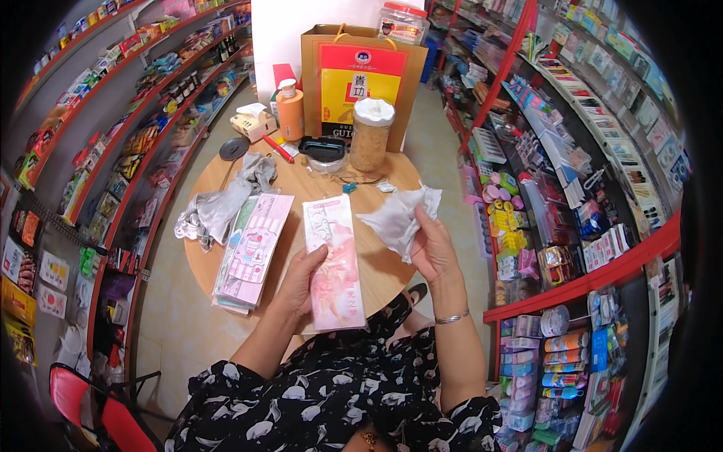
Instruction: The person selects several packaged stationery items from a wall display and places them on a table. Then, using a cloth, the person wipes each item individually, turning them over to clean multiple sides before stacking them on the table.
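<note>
My left hand point(299, 277) grips a long, thin pink-and-white printed packet point(337, 265), its thumb lying across the front. The packet is held upright over the near part of a round wooden table point(390, 277). In my right hand point(434, 246) is a crumpled white tissue or cloth point(402, 214), held to the right of the packet and apart from it. Left of the packet lies a stack of similar long printed packets point(257, 248), with a pink one on top. A crumpled grey cloth point(226, 203) rests beyond the stack's left side.
At the table's back stand a large paper bag point(364, 73), a white-lidded jar point(370, 138), an orange pump bottle point(291, 113) and a tissue box point(253, 122). A black-topped container point(323, 151) and red pen point(278, 149) lie before them. Stocked shelves line the left point(121, 68) and right point(587, 277).
</note>
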`<state>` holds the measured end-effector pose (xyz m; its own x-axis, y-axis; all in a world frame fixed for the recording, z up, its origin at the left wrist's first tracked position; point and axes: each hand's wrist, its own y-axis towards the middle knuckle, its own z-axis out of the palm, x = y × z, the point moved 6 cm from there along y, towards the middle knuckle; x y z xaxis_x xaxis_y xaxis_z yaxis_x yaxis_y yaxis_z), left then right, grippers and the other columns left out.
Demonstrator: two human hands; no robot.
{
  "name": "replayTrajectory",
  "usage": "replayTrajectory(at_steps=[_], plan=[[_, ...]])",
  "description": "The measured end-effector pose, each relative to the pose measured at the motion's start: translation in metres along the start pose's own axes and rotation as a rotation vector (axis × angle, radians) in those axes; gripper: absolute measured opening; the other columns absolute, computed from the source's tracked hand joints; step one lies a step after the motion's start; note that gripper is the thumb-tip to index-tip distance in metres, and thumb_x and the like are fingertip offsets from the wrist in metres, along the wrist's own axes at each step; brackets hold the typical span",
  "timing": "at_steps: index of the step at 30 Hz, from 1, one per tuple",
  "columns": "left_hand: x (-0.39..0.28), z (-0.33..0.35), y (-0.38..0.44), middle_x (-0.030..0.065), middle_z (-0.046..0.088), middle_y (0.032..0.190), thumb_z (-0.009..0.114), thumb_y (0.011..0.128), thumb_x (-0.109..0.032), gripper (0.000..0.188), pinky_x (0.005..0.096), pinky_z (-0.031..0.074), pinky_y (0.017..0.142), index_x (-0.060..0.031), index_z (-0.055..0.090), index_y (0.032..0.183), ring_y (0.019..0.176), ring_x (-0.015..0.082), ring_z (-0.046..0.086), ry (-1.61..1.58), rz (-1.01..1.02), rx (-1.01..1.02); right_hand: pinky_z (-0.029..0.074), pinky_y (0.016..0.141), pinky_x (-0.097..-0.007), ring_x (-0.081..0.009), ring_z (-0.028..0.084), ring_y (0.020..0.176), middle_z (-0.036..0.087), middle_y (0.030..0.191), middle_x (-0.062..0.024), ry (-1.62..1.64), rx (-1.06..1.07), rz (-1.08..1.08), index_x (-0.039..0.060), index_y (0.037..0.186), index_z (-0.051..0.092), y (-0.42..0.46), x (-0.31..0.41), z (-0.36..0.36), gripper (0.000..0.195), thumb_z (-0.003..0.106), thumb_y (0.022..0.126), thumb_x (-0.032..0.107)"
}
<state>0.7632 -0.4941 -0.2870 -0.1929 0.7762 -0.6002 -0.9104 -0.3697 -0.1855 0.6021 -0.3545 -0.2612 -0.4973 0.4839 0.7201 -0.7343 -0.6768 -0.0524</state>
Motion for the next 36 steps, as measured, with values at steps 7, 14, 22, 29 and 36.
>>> replayTrajectory(at_steps=[7,14,22,29,36], plan=[[0.023,-0.005,0.011,0.0156,0.058,0.116,0.047,0.095,-0.015,0.033,0.0441,0.047,0.096,0.0034,0.046,0.123,0.107,0.0259,0.058,-0.166,-0.115,0.05,0.044,0.097,-0.0425,-0.0279,0.052,0.118,0.052,0.129,-0.0151,0.177,0.069,-0.061,-0.002,0.13,0.043,-0.03,0.025,0.024,0.045,0.045,0.087,0.01],[0.018,0.008,0.01,0.0213,0.049,0.131,0.039,0.099,-0.031,0.05,0.0473,0.039,0.104,0.0018,0.034,0.136,0.12,0.0329,0.05,-0.097,-0.164,0.195,0.041,0.097,-0.0449,-0.033,0.054,0.113,0.055,0.121,-0.0174,-0.951,0.101,-0.531,-0.0036,0.115,0.055,-0.089,0.034,0.059,0.035,0.051,0.081,0.007],[0.019,0.033,-0.012,0.0197,0.042,0.139,0.026,0.099,-0.047,0.061,0.043,0.035,0.106,-0.0032,0.034,0.14,0.125,0.0324,0.046,-0.375,-0.423,0.395,0.028,0.104,-0.0579,-0.0499,0.043,0.117,0.048,0.119,-0.0294,-1.691,0.585,-0.611,0.0015,0.121,0.053,-0.125,-0.023,0.102,0.052,0.067,0.078,0.026],[0.04,0.042,-0.013,0.0181,0.039,0.142,0.027,0.098,-0.047,0.061,0.0442,0.031,0.109,-0.0059,0.031,0.142,0.127,0.0336,0.042,-0.141,-0.322,0.297,0.028,0.103,-0.061,-0.0518,0.043,0.115,0.046,0.121,-0.0297,-1.7,0.372,-0.809,0.0002,0.12,0.049,-0.136,-0.029,0.096,0.051,0.069,0.074,0.013],[0.056,0.055,-0.021,0.0177,0.033,0.146,0.026,0.095,-0.055,0.07,0.0443,0.03,0.109,-0.0049,0.027,0.144,0.131,0.0337,0.038,-0.097,-0.242,0.44,0.018,0.107,-0.0589,-0.0449,0.034,0.124,0.04,0.133,-0.0218,-1.885,0.387,-0.788,0.0072,0.139,0.038,-0.13,-0.044,0.086,0.071,0.064,0.078,0.032]])
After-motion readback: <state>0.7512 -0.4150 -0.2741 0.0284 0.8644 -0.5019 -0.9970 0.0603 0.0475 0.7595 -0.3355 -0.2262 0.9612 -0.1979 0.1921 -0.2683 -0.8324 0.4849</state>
